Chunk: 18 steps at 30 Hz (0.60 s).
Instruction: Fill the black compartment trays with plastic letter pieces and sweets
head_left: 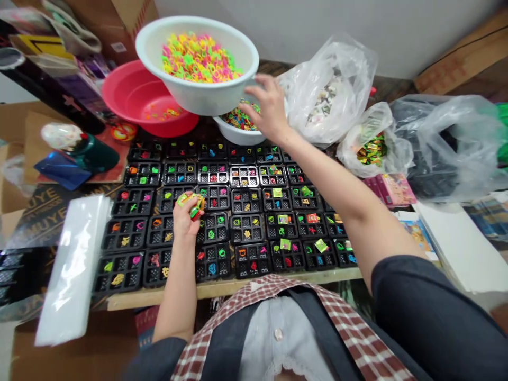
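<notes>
My left hand is closed around a clump of small green and yellow wrapped packets, above the black compartment trays. In those trays lie small coloured plastic pieces, and some on the right also hold a shiny packet. My right hand reaches far forward with its fingers apart and nothing visible in them. It is beside the rim of the white basin full of bright plastic rings; whether it touches the basin I cannot tell. Below that hand stands a smaller white bowl of small multicoloured pieces.
A red basin sits under the white one. At right are a clear bag of whitish pieces, a bag of packets and a pink box. Plastic sleeves and a dark green cup stand left.
</notes>
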Tool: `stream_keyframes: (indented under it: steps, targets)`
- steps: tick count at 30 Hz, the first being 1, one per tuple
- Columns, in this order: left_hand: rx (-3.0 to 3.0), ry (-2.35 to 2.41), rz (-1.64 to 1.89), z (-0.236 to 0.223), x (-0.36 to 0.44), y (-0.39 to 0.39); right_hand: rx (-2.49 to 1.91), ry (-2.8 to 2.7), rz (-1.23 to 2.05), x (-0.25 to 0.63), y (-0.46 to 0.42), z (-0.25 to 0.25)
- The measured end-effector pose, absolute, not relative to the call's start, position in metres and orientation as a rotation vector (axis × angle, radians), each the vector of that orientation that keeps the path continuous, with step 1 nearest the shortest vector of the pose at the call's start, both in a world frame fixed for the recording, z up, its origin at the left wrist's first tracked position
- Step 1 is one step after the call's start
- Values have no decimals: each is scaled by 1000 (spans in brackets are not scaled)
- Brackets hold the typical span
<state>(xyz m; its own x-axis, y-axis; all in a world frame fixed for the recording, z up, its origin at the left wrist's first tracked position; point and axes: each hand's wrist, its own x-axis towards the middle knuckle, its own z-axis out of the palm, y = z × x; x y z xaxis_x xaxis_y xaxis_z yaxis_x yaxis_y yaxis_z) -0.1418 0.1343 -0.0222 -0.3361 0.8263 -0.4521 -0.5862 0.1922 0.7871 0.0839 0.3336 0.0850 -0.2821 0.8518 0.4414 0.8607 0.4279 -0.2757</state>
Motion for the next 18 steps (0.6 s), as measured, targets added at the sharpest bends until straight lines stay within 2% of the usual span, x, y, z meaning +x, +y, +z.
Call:
stream_keyframes:
  steps: [3,7,13,16,18]
  targets:
    - [238,1198,1446,-24,-146,132,-1533,-2195,-20,43,370,122]
    - [162,1107,1430,-16,-157,126,-1471,-2142,-34,-11,409,137]
    - [66,1029,1508,-9,-177,119,-671,-2556,-566,-111,386,103]
    - [-11,1013,1488,-13,-180,119,-629,-2648,-698,-148,396,76]
    - [-47,1000,1474,-16,-180,119,-584,-2538,-844,-154,434,66]
